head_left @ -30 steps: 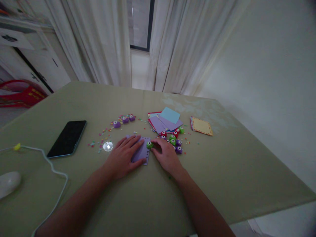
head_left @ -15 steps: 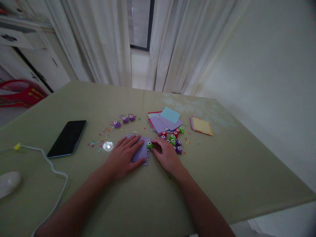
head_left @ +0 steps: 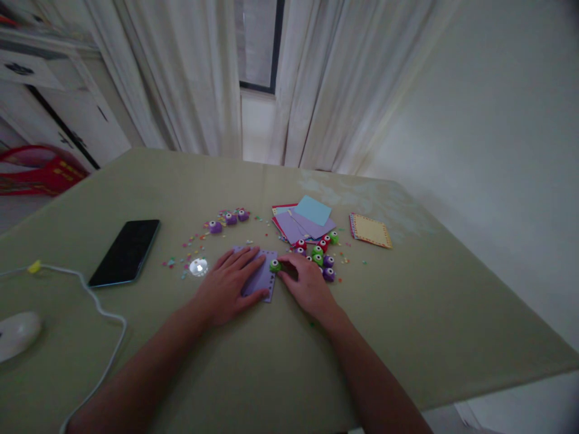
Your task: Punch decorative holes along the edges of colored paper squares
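Purple card [head_left: 263, 278] in the middle of it all, lying on the green-covered table [head_left: 203, 380], and the left hand [head_left: 231, 282] is spread flat across it, fingers extended, gripping nothing! The right hand [head_left: 305, 280] has thumb and fingertips closed on a green one-eyed punch [head_left: 275, 266], right at the card's right edge, where a row of dark holes runs down. Is the edge seated in the punch's slot? Can't tell from here. And there's the danger, I'd say: a punch sitting a touch crooked could cut a hole out of line, or nip into its neighbour, with the marks so close together. If that flat palm slackens, the card could skid or twist on the smooth cover. Mind the right wrist, too: a bunch of red, green and purple one-eyed punches [head_left: 318, 259] crowds just beside those knuckles, so a careless swing could scatter them, perhaps into the loose coloured cards [head_left: 312, 212] behind. Paper confetti [head_left: 170, 263] dots the left side, where a stray bit could slip beneath the card.
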### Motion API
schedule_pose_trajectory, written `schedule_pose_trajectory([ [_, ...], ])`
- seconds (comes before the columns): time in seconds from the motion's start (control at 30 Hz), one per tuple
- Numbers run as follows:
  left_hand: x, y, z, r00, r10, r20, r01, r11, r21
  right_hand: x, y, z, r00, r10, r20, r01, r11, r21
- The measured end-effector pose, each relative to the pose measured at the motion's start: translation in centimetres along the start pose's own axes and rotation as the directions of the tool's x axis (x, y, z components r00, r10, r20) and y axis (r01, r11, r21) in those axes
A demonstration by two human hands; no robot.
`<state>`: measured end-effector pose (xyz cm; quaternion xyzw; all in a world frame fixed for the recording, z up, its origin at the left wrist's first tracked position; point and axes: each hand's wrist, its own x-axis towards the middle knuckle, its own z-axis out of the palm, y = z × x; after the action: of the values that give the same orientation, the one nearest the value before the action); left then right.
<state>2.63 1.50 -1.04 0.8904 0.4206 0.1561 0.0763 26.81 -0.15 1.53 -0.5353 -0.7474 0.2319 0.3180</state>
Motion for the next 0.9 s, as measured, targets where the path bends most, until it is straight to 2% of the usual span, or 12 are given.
schedule_pose_trajectory([
  [0.43, 0.0, 0.0, 0.0, 1.000, -0.005, 0.013, 0.005, 1.000, 0.006, 0.0, 0.0, 0.0, 1.000, -0.005, -0.002, 0.005, 1.000, -0.001],
  [0.63, 0.1, -0.2, -0.3, 1.000, -0.003, 0.020, 0.003, 1.000, 0.003, -0.1, -0.2, 0.0, 0.999, 0.030, -0.018, -0.029, 0.999, 0.042],
  [0.8, 0.2, 0.0, -1.1, 0.995, -0.038, -0.096, 0.032, 0.997, -0.068, -0.1, -0.4, 0.1, 0.987, 0.083, -0.136, -0.055, 0.979, 0.196],
  [0.9, 0.9, 0.6, -1.6, 0.967, -0.138, -0.216, 0.098, 0.978, -0.183, 0.0, -0.6, 0.3, 0.971, 0.097, -0.217, -0.028, 0.954, 0.297],
])
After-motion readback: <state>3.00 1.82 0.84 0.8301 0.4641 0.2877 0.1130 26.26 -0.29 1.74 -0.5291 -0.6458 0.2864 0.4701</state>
